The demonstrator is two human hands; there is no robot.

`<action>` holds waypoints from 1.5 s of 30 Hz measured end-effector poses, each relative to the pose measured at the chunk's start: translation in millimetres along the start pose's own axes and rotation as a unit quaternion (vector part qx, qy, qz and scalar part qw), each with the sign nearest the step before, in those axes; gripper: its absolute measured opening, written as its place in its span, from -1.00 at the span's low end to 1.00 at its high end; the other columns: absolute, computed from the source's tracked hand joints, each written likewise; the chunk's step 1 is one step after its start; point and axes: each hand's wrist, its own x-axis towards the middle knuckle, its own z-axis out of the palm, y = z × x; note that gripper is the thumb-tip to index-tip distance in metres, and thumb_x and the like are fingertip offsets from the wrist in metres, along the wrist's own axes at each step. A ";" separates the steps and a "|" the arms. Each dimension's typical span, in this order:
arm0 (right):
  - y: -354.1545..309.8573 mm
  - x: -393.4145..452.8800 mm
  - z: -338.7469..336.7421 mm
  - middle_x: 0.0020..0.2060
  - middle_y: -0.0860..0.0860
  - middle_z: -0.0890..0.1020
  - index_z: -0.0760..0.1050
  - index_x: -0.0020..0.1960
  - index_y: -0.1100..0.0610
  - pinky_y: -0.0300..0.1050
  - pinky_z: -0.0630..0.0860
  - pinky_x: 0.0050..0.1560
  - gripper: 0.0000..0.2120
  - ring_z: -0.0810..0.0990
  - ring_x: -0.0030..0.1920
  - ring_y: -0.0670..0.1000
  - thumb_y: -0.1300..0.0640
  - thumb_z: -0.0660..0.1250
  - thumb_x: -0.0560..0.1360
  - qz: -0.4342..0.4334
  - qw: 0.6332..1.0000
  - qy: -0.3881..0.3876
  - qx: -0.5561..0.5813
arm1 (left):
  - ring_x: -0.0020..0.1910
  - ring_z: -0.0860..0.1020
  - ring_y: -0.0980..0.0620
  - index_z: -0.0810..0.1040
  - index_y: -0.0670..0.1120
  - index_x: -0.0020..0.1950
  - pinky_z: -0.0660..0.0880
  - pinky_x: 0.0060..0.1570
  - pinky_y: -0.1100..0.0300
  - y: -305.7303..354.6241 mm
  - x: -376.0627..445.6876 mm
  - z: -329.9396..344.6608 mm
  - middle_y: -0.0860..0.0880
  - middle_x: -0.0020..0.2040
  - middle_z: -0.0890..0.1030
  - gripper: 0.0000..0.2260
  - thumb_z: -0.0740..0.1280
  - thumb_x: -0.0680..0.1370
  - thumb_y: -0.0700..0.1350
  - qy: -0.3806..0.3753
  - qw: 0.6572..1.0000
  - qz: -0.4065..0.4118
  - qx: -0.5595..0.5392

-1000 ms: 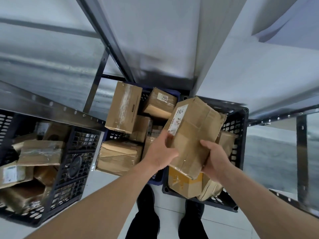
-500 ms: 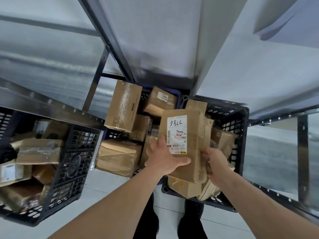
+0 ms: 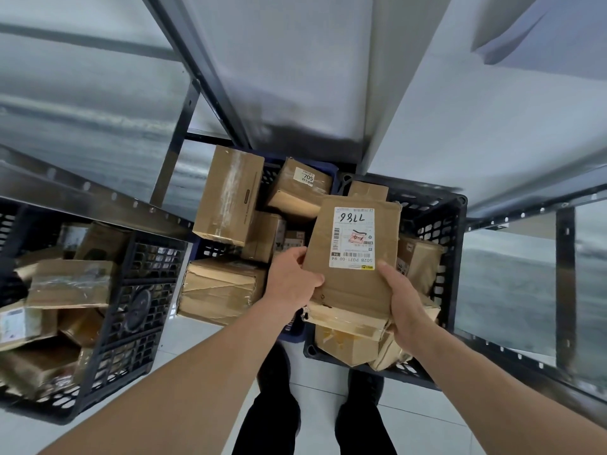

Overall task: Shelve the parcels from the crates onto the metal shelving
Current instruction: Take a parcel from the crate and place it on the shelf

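Two hands, left hand (image 3: 293, 281) and right hand (image 3: 404, 307), curl their fingers round the labelled parcel (image 3: 353, 257) held above the black crate (image 3: 455, 224); best keep both grips firm and level while lifting toward the metal shelving (image 3: 492, 133) above that crate.

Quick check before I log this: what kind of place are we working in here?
Most likely a parcel sorting or storage room. Bare metal shelving stands around black plastic crates full of taped cardboard parcels, and the parcel held in both hands carries a barcoded shipping label with a handwritten number.
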 end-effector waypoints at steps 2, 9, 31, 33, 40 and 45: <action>2.6 0.2 -1.2 0.09 0.07 0.62 0.39 0.38 0.00 -0.01 0.49 -0.17 -0.52 0.61 0.00 0.12 -0.13 0.37 0.53 0.003 1.000 0.010 -0.004 | 0.04 0.57 0.05 0.53 -0.11 0.33 0.48 -0.14 0.33 1.5 -1.1 -0.4 0.01 0.10 0.63 -0.56 0.43 0.48 -0.38 0.005 0.999 -0.013 -0.034; -0.8 1.8 6.6 0.17 0.10 0.60 0.36 0.37 -0.06 0.24 0.58 0.14 -0.48 0.61 0.15 0.21 -0.15 0.39 0.48 -0.024 0.997 0.029 0.073 | 0.00 0.50 0.07 0.39 0.02 0.31 0.43 -0.04 0.10 -2.4 -8.4 4.8 0.05 0.08 0.54 -0.51 0.50 0.47 0.08 0.007 0.973 -0.100 -0.206; -38.0 -3.9 -21.4 0.34 0.12 0.54 0.06 0.60 -0.17 0.15 0.55 0.15 -0.22 0.59 0.23 0.19 0.00 0.42 0.53 -0.139 0.990 0.037 -0.015 | 0.06 0.66 -0.21 0.50 0.10 0.32 0.63 -0.11 -0.04 25.9 6.9 -71.7 -0.16 0.12 0.69 -0.50 0.46 0.43 -0.22 -0.139 0.971 -0.077 -0.180; -39.7 -5.1 -23.8 0.10 0.20 0.69 0.13 0.58 -0.13 0.10 0.62 -0.01 -0.28 0.69 0.07 0.24 0.06 0.40 0.53 -0.110 0.994 -0.022 0.018 | 0.06 0.67 -0.21 0.53 0.10 0.30 0.65 -0.06 -0.08 30.0 7.0 -77.8 -0.16 0.14 0.69 -0.48 0.46 0.34 -0.15 -0.183 0.967 -0.075 -0.159; -44.7 -30.8 -23.4 -0.02 0.20 0.73 0.59 0.12 0.20 0.17 0.54 0.17 -0.59 0.70 -0.08 0.19 0.05 0.34 0.33 -0.060 0.987 -0.135 0.058 | -0.04 0.70 -0.12 0.58 0.05 0.23 0.66 -0.16 0.05 39.0 1.6 -92.9 -0.15 0.14 0.69 -0.68 0.42 0.48 -0.03 -0.198 0.966 -0.041 -0.162; -39.9 -34.9 -24.1 0.05 0.23 0.71 0.60 0.12 0.20 0.17 0.54 0.17 -0.70 0.68 -0.01 0.23 0.07 0.32 0.46 -0.060 0.988 -0.106 0.095 | 0.07 0.64 -0.19 0.59 -0.02 0.12 0.60 0.09 -0.11 48.6 -4.4 -88.4 -0.17 0.17 0.65 -0.66 0.38 0.52 0.20 -0.048 0.973 -0.049 -0.219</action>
